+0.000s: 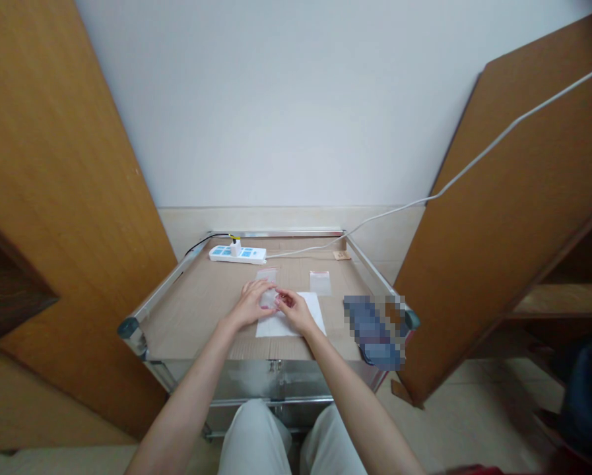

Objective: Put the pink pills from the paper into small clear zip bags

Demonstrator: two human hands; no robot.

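Both hands meet over a sheet of white paper (315,307) on a cardboard-covered cart top (201,316). Between them is a small clear plastic bag (268,299). My left hand (253,303) curves around the bag's left side, thumb below and fingers above. On the right, my right hand (294,310) pinches the bag's edge with bent fingers. Whether anything is inside the bag is too small to tell. Just beyond my left fingers lies another clear bag (266,273). A flat clear zip bag (320,283) with a reddish top line rests past the paper, to the right.
A white power strip (252,256) with a plug (235,248) sits at the back left. Its white cable (394,210) runs up rightward. A blurred-out dark blue item (369,330) lies at the right edge. Metal rails (369,267) border the cart; wooden panels (454,264) flank it.
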